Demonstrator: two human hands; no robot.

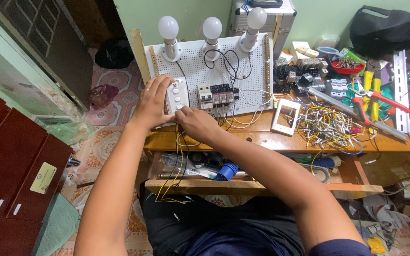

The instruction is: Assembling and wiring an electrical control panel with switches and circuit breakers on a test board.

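At the centre of the frame, the left hand (152,102) lies flat against the left edge of a white rectangular switch plate (177,95) mounted on a white perforated training board (243,76); its grip is loosely spread, fingers resting on the plate's side rather than clamped round it. The right hand (196,124) covers the plate's lower right corner, fingers curled together; whether they pinch anything is hidden beneath the knuckles, so I cannot tell. The plate's lower edge is concealed by both hands.

Just right of the plate sits a row of grey and black circuit breakers (214,95), their wiring too tangled to follow. Three white globe bulbs (212,27) top the board. Thin yellow wires (179,156) drop from under the right hand past the wooden counter (281,137) into an open wooden drawer (262,187), whose contents are partly shadowed. A loose white faceplate frame (285,116) lies right of the board, beside a heap of yellow and white wire offcuts (326,125). The far right clutter is cut off by the frame edge.
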